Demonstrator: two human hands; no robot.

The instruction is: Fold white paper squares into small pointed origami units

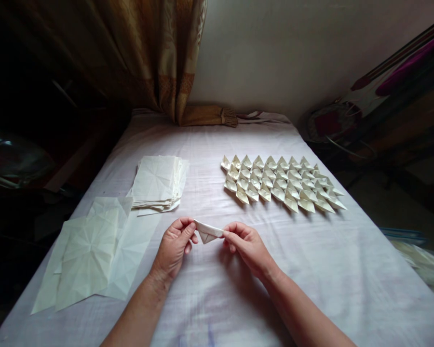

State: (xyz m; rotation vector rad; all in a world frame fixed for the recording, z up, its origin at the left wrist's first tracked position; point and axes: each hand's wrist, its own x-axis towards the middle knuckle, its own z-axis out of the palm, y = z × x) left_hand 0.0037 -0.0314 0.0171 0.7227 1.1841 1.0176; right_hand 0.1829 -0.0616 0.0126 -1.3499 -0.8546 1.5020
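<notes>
Between my two hands, above the sheet-covered surface, is a small folded white paper piece [207, 231] with a long upper edge and a pointed lower flap. My left hand [176, 245] pinches its left end between thumb and fingers. The right end is pinched by my right hand [246, 245]. Behind and to the right stand many folded paper boats [280, 180], set close together in rows. A stack of creased paper sheets [157, 179] lies behind my left hand. Farther left, several loose creased sheets [90, 255] overlap one another.
A pale lilac sheet [311, 284] covers the bed-like surface. A gold curtain [173, 62] hangs at the back left, with a fringed brown cloth [211, 116] beside it. Beyond the right edge, plastic bags [421, 262] sit lower down.
</notes>
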